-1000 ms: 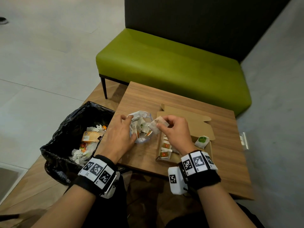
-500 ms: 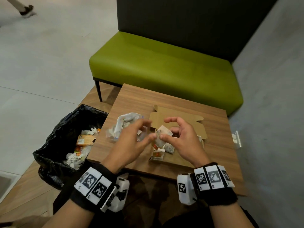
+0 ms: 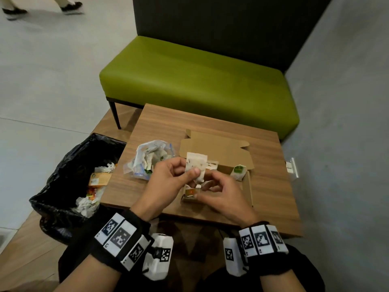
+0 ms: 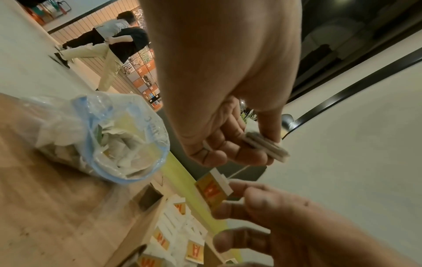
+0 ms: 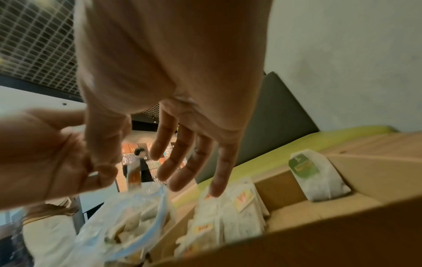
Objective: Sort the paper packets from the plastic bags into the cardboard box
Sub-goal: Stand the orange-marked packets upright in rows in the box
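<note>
My left hand [image 3: 190,171] pinches a white paper packet [image 3: 196,164] between thumb and fingers, held upright just above the open cardboard box [image 3: 249,186]. Just below it, my right hand [image 3: 207,185] pinches the packet's small orange tag [image 4: 212,191], which hangs from it on a thin string. Several white packets with orange tags [image 5: 228,222] lie in the box's left part. One green-labelled packet [image 3: 239,171] sits at its far right. The clear plastic bag [image 3: 149,161], with more packets inside, lies open on the table left of the box.
The small wooden table [image 3: 269,207] has a black-lined rubbish bin [image 3: 63,186] with paper scraps at its left edge. A green bench [image 3: 200,81] stands behind it and a grey wall [image 3: 347,144] on the right. A person's feet [image 3: 69,6] cross the far floor.
My left hand left the plastic bag, moved right and took the packet that my right hand held. My right hand now pinches only its tag, over the box.
</note>
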The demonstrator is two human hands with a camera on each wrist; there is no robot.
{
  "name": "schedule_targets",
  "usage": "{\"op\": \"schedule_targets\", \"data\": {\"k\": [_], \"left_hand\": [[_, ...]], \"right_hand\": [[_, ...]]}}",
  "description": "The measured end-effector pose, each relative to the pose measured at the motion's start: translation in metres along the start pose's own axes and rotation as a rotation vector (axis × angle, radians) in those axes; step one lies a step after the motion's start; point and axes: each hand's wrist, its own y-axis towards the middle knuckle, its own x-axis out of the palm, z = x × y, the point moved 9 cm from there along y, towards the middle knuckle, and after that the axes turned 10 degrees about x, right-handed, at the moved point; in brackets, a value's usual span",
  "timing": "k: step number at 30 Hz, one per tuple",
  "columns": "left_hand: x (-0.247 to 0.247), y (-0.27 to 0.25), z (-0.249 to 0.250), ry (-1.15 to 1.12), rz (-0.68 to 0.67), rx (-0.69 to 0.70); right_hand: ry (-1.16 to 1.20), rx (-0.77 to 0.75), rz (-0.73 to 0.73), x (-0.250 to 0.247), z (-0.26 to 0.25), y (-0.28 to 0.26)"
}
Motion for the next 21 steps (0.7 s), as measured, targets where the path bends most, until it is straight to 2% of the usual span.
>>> {"op": "schedule_targets", "data": {"k": [8, 13, 17, 21], "left_hand": [[0.007, -0.002, 0.006, -0.025, 0.008, 0.005], [-0.010, 0.006, 0.012, 0.137, 0.102, 0.077], [-0.017, 0.008, 0.014, 0.194, 0.157, 0.122], [-0.020, 0.010, 0.012, 0.287, 0.159, 0.153]], "right_hand": [[0.156, -0.075, 0.139, 0.008, -0.001, -0.005], [0.183, -0.017, 0.116, 0.008, 0.007, -0.006], [0.324, 0.047, 0.043, 0.015, 0.004, -0.013], [0.371, -0.022, 0.014, 0.015, -0.013, -0.020]]}}
